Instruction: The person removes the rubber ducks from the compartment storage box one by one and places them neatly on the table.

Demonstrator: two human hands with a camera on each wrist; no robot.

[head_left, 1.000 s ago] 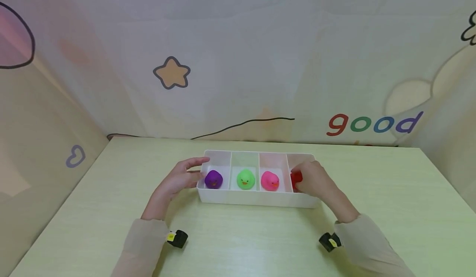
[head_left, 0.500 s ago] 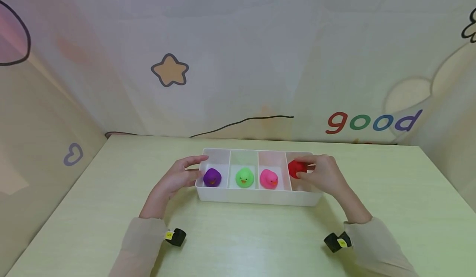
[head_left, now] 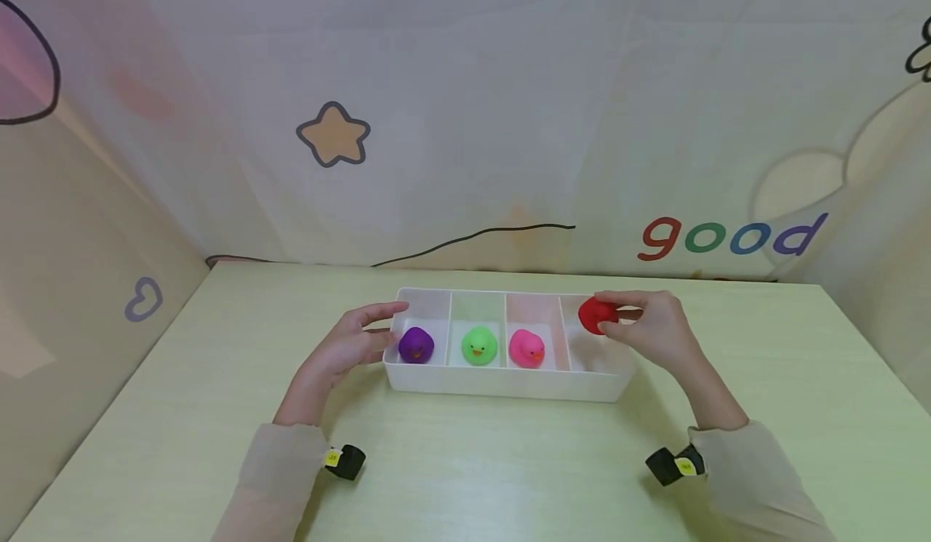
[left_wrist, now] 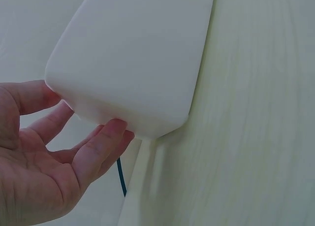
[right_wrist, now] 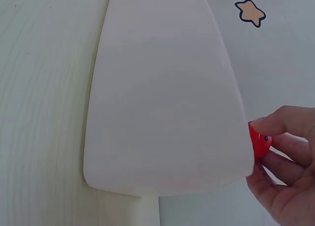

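Observation:
A white divided box (head_left: 505, 381) stands on the table, one toy duck in each of three compartments. From the left, these are a purple duck (head_left: 416, 346), a green duck (head_left: 479, 346) and a pink duck (head_left: 527, 349). My right hand (head_left: 650, 324) pinches a red duck (head_left: 596, 316) between thumb and fingers, over the back of the rightmost compartment. In the right wrist view, the red duck (right_wrist: 260, 140) shows beside the box's rim, partly hidden by its wall. My left hand (head_left: 356, 340) touches the box's left end with spread fingers (left_wrist: 98, 149).
The light wooden table (head_left: 465, 461) extends on both sides of the box and in front of it. A printed cloth backdrop (head_left: 465, 122) rises behind the table's back edge. A small black camera sits at the left wrist (head_left: 345, 462) and another at the right wrist (head_left: 675, 465).
My right hand has lifted the red duck from low in the rightmost compartment, moving it up, back and rightward. The left hand stays at the box's end.

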